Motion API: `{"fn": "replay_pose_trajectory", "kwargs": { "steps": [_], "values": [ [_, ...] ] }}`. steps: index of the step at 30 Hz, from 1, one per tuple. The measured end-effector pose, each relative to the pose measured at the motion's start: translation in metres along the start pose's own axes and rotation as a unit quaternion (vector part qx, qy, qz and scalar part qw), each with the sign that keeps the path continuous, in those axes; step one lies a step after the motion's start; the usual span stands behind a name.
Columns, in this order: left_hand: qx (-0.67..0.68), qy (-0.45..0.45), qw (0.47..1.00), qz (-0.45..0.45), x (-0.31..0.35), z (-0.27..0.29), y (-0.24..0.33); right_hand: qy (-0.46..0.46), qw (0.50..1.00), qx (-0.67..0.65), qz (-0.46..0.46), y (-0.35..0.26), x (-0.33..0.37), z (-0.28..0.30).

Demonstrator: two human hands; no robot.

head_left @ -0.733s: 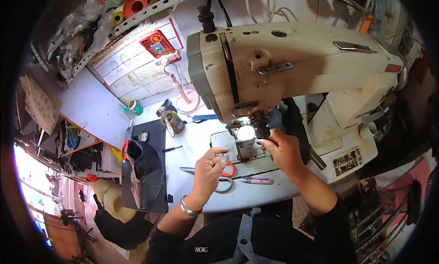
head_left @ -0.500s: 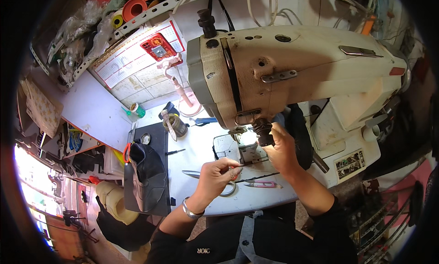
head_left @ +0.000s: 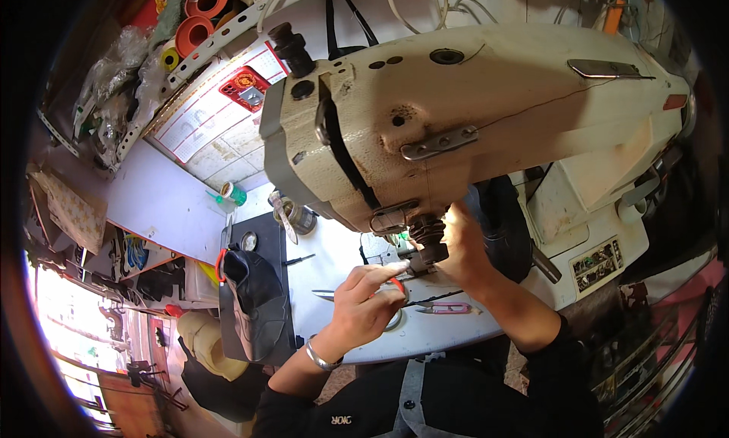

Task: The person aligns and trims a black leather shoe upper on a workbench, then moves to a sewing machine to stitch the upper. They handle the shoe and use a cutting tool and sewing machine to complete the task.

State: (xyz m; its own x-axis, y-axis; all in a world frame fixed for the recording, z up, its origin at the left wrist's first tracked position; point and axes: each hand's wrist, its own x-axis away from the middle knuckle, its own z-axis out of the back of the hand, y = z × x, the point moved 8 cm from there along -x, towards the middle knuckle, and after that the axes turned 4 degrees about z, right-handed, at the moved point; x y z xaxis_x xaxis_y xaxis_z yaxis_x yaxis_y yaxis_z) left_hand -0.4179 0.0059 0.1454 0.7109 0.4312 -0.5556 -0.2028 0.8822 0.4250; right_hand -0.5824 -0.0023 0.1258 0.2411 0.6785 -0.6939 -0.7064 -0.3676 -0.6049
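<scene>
The cream-coloured industrial sewing machine (head_left: 486, 127) fills the upper middle of the view, its head hanging over the white work table (head_left: 334, 248); it looks heavy and rigid, fixed in place, not something to shift by hand. Under its head, by the dark knurled presser part (head_left: 429, 237), both hands meet at the needle area. The workpiece there is almost wholly hidden by the machine head and the fingers; judging from the dark soft pieces (head_left: 254, 301) stacked on the table's left, it is probably light, limp and easy to pinch at an edge. The left hand (head_left: 364, 305) is loosely curled, its index finger stretched toward the presser part, with something red tucked in its palm. The right hand (head_left: 465, 244) is cupped against the machine's underside; I cannot tell what it grips. On the wall to the left hangs a pale gridded calendar sheet (head_left: 209, 123) with a red square emblem (head_left: 244, 87) at its top. Above, orange and yellow tape rolls (head_left: 194, 28) sit on a slotted rail. Pink-handled snips (head_left: 444, 307) lie on the table near the wrists.
</scene>
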Motion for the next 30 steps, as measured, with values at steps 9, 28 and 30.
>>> {"fn": "replay_pose_trajectory", "kwargs": {
  "steps": [9,28,30],
  "values": [
    [0.0,-0.03,0.999,0.037,-0.003,-0.006,-0.012,-0.022,0.999,-0.045,-0.005,0.007,0.001,-0.005],
    [0.201,0.115,0.926,0.299,0.006,-0.017,-0.081,0.005,0.998,0.005,0.07,-0.011,-0.001,-0.004],
    [0.299,0.108,0.884,0.343,0.014,-0.031,-0.093,0.009,0.998,0.002,0.067,-0.011,-0.001,-0.004]
  ]
}}
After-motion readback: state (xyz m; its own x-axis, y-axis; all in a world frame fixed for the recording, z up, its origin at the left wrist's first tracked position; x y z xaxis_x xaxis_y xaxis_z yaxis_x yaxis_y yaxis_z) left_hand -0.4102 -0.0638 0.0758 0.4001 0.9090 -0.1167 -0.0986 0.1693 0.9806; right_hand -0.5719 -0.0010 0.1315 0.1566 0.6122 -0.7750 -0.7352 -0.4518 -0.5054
